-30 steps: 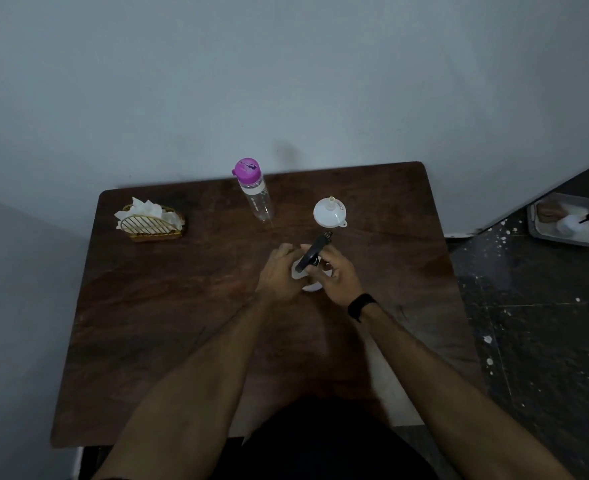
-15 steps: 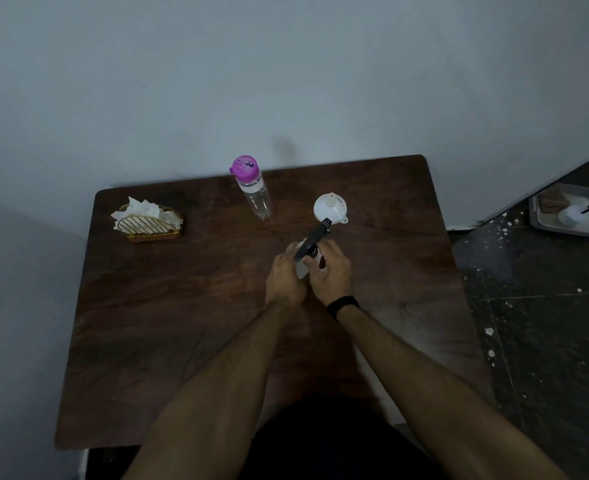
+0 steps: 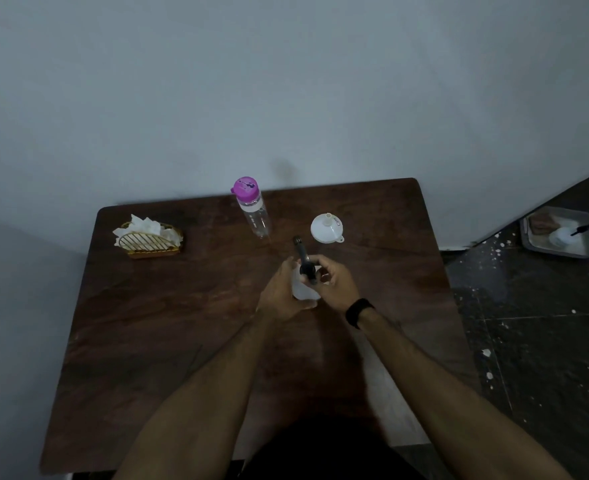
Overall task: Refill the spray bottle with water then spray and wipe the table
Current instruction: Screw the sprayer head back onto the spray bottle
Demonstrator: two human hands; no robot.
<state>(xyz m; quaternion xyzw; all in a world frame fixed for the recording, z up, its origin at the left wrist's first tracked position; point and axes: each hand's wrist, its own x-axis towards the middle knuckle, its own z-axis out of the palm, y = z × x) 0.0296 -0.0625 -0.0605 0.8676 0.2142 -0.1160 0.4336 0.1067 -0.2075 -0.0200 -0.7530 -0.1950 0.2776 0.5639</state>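
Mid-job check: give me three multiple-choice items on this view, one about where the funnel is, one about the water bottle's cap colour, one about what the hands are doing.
1. The funnel sits: A) beside the napkin holder B) beyond the hands, right of the water bottle C) on the floor.
2. The water bottle cap is: A) pink B) green C) black.
3. The spray bottle is: A) lying untouched B) held by both hands C) in the floor tray.

Answers: B, the funnel lies inverted on the table there; A, pink lid; B, left hand grips its body, right hand its black spray head.
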